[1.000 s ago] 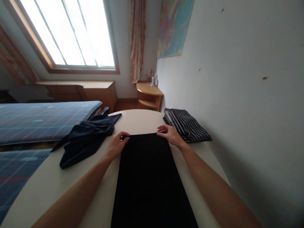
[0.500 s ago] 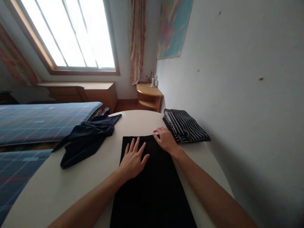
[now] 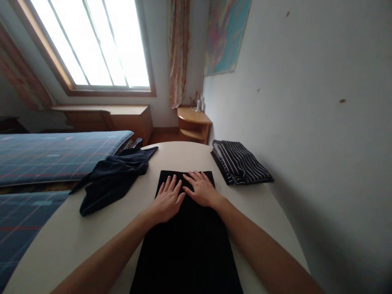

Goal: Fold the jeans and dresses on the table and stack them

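A long black garment (image 3: 186,249), folded into a strip, lies flat on the white table (image 3: 174,157) in front of me; its near end runs out of view, so its exact kind is not clear. My left hand (image 3: 168,201) rests flat near its far left part, fingers spread. Close beside it, my right hand (image 3: 202,190) lies on the far right part, fingers stretched out. Both palms face down on the cloth, and neither hand grips anything.
Folded black-and-white striped cloth (image 3: 241,162) sits at the table's right, near the wall (image 3: 321,155). A dark navy garment (image 3: 116,179) is crumpled at the left edge. Beyond stand a plaid mattress (image 3: 61,155) and a corner shelf (image 3: 194,116).
My right hand has moved left from the garment's far right corner onto its top. The garment's far end now lies straighter and slightly farther away. My left hand has slid slightly left and nearer me.
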### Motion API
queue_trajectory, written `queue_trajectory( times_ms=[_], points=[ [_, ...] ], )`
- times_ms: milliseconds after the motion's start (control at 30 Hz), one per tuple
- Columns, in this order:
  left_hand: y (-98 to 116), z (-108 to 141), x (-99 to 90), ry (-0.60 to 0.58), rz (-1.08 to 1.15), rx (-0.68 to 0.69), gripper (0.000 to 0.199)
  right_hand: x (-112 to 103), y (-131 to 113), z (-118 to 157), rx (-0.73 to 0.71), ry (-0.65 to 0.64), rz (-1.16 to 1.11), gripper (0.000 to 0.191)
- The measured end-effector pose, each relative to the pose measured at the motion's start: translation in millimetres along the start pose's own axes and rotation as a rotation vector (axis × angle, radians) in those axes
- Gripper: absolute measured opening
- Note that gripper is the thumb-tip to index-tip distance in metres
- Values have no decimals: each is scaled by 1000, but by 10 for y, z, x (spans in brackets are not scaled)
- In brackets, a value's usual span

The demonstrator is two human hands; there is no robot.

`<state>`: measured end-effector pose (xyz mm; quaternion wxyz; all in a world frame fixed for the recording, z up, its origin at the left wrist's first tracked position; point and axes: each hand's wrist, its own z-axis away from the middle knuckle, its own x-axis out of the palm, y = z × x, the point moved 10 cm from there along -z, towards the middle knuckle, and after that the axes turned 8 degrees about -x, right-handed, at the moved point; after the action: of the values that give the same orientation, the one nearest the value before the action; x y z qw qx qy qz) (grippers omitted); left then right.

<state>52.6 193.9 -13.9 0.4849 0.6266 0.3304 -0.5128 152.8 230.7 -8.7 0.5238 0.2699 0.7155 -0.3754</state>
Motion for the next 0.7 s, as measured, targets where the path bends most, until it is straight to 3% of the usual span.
queue_trajectory(
  times_ms=[67,167,233,400,533,600,700],
  points=[
    [185,175,27,-52,21,14,64,1,52,-27,48,-11,16,59],
    [430,427,62,-28,46,23,72,21,143,-50,102,-41,24,61],
    [477,503,137,-22,30,3,76,8,234,-38,154,-35,35,62],
    [153,319,182,-5,-36,-100,75,-143,400,78,330,38,124,64],
    [-130,103,90,-11,-59,-129,75,-303,342,170,426,118,197,60],
    [-178,33,41,17,-57,-93,71,-332,195,146,335,162,186,58],
    [-235,-48,-3,67,-40,-47,65,-184,-148,60,28,104,86,56]
  ],
)
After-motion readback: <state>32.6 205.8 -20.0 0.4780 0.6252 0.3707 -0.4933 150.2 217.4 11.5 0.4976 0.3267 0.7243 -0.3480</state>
